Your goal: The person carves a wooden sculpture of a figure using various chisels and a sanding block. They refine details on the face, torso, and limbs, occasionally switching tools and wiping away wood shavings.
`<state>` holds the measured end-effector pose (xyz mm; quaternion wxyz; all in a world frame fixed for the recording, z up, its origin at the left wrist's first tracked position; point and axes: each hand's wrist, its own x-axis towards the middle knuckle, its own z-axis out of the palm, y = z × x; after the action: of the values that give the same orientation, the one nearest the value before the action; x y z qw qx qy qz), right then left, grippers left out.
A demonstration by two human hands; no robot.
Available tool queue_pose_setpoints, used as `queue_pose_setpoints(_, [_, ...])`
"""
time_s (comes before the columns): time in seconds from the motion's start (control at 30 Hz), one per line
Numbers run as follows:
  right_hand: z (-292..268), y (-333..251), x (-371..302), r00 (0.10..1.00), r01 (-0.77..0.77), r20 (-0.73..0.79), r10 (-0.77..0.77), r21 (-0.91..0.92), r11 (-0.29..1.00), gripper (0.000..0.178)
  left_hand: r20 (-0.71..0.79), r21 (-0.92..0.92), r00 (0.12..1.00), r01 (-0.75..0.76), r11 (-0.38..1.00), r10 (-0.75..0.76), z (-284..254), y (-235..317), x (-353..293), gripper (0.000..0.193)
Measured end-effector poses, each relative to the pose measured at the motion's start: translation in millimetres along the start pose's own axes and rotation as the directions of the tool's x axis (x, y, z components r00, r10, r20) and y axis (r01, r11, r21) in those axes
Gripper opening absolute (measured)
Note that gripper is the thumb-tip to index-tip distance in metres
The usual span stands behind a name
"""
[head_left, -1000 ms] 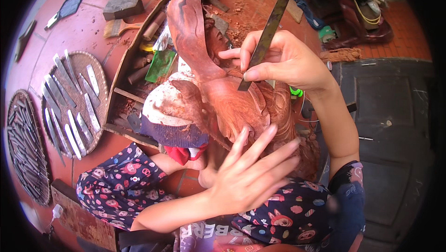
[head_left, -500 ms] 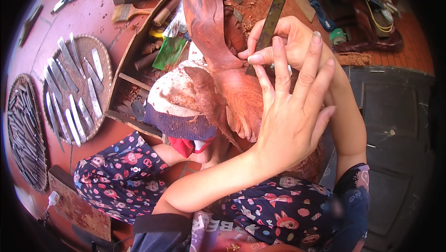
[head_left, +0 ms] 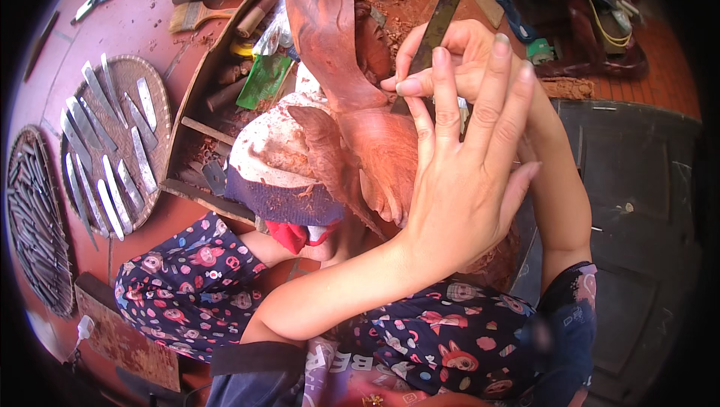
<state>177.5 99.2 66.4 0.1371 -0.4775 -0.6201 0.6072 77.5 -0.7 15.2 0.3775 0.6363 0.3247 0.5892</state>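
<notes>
Left hand: risen higher, it overlaps right hand, fingers spread.
Right hand: we pinch flat metal blade between thumb and fingers, over wooden carving.
Blade: probably stiff, light; we judge flat sides best hold.

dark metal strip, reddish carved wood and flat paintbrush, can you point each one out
Dark metal strip (head_left: 447, 10), head view: on its exposed flat length
Reddish carved wood (head_left: 379, 141), head view: on its finely lined lower section
Flat paintbrush (head_left: 196, 16), head view: where bristles meet handle
</notes>
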Motion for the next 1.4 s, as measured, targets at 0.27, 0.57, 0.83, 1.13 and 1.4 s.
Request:
queue_pose_setpoints(0.27, [3.8, -0.4, -15.4, 0.998, -0.054, -0.043, 0.054, 0.004, 0.999, 0.016, 0.079, 0.056, 0.997, 0.021, 0.998, -0.025, 1.9, 10.5, -6.6, 0.078])
queue_pose_setpoints(0.57, [5.1, -15.7, -14.1, 0.992, -0.122, -0.031, 0.123, 0.014, 0.992, 0.009, 0.126, 0.081, 0.992, -0.014, 0.997, 0.004, 1.0, 16.1, -8.5, 0.082])
queue_pose_setpoints(0.83, [-29.8, -40.1, -30.6, 0.960, 0.279, 0.019, -0.278, -0.008, 0.960, 0.010, 0.322, -0.113, 0.947, 0.044, 0.993, -0.005, -80.4, 29.0, -45.8, 0.040])
queue_pose_setpoints(1.13, [29.1, -64.1, 2.0, 0.817, 0.413, -0.242, -0.524, -0.389, 0.823, 0.035, 0.046, 0.039, 0.927, 0.370, 0.928, -0.372, -121.7, 9.8, 45.5, 0.015])
queue_pose_setpoints(1.4, [46.9, -33.3, 40.8, 0.753, 0.573, -0.439, -0.490, 0.071, 0.816, 0.050, 0.119, 0.394, 0.893, 0.358, 0.846, -0.434, -91.6, 5.4, 37.3, 0.021])
